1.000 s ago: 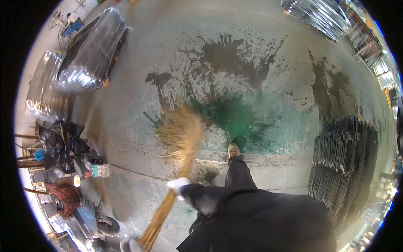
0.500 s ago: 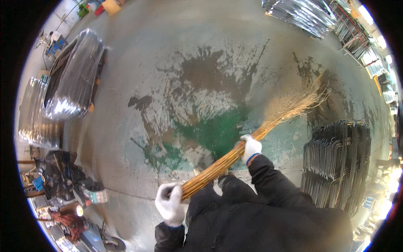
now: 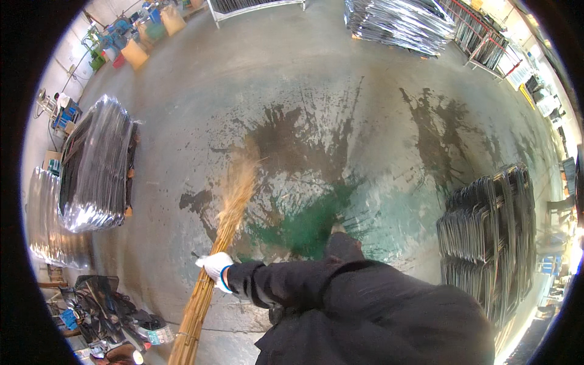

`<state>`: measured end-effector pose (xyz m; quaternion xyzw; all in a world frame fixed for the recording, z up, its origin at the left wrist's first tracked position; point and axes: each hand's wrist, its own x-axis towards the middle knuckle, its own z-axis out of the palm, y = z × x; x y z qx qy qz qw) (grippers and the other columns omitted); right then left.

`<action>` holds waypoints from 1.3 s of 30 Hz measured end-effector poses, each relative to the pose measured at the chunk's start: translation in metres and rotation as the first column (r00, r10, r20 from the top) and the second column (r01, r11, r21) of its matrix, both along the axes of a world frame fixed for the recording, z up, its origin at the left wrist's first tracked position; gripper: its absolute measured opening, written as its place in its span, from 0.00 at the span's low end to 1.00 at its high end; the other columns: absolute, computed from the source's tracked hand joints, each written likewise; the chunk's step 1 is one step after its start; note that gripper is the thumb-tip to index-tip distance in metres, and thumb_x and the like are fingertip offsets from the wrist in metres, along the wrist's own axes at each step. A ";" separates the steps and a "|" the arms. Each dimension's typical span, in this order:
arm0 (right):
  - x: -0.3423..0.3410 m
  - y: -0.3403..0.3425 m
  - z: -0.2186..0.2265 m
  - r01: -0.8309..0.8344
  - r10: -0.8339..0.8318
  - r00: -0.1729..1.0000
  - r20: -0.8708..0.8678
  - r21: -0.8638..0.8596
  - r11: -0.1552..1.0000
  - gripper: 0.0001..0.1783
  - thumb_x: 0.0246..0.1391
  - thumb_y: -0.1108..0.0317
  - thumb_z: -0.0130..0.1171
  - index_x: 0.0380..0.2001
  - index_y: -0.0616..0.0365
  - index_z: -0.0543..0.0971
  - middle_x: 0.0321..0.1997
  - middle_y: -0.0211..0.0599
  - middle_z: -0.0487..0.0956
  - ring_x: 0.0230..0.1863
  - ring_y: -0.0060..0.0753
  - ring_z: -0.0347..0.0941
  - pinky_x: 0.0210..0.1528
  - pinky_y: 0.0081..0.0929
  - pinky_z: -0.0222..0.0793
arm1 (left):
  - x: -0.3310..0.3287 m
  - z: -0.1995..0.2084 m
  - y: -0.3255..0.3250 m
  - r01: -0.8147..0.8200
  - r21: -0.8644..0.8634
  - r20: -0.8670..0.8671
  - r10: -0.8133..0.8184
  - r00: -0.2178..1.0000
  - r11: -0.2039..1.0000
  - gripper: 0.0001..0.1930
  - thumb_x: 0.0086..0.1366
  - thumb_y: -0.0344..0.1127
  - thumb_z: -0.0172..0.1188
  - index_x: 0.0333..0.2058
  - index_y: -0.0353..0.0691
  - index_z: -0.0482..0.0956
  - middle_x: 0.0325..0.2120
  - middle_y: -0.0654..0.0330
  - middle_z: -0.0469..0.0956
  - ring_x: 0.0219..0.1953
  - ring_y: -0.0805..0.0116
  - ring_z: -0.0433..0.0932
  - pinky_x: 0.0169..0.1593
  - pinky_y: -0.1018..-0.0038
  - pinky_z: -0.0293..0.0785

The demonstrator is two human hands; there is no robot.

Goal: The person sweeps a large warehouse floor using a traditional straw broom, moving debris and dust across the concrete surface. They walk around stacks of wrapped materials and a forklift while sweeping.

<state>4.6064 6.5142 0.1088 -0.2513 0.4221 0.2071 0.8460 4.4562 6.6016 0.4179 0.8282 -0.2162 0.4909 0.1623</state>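
Broom [image 3: 224, 236]: left of centre, slanting from the bottom edge up toward a dark patch [image 3: 277, 135]
Right hand [image 3: 215, 269]: gloved fingers clasped round the handle [image 3: 196, 307], below the bristles [image 3: 238, 182]
Left hand: out of frame, grip unseen

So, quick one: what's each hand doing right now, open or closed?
Left hand: out of view, so it cannot be told.
Right hand: closed around the handle of the straw broom.
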 end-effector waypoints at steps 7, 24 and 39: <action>-0.032 -0.153 -0.136 -0.358 0.500 0.821 0.276 -0.434 0.827 0.17 0.70 0.65 0.66 0.58 0.52 0.90 0.57 0.39 0.91 0.56 0.35 0.87 0.59 0.35 0.83 | 0.035 -0.046 -0.179 0.019 -0.243 -0.318 -0.098 0.943 0.970 0.11 0.76 0.32 0.59 0.36 0.31 0.85 0.34 0.51 0.86 0.34 0.53 0.85 0.46 0.58 0.85; -0.074 -0.643 -0.078 -0.024 0.139 0.989 0.053 -0.866 0.500 0.23 0.65 0.66 0.67 0.62 0.59 0.80 0.57 0.50 0.85 0.57 0.47 0.86 0.54 0.53 0.87 | 0.168 -0.118 -0.467 -0.033 -0.588 -0.696 -0.485 0.530 0.808 0.03 0.68 0.25 0.61 0.34 0.33 0.82 0.32 0.59 0.81 0.37 0.69 0.80 0.47 0.70 0.76; 0.249 -0.565 -0.025 -0.167 0.204 0.968 0.148 -0.228 0.959 0.18 0.65 0.52 0.70 0.48 0.54 0.87 0.50 0.46 0.87 0.50 0.46 0.86 0.50 0.58 0.85 | 0.241 -0.041 -0.583 0.209 -0.192 -0.179 -0.244 0.953 0.959 0.13 0.77 0.34 0.63 0.33 0.33 0.86 0.30 0.51 0.85 0.31 0.53 0.83 0.39 0.59 0.80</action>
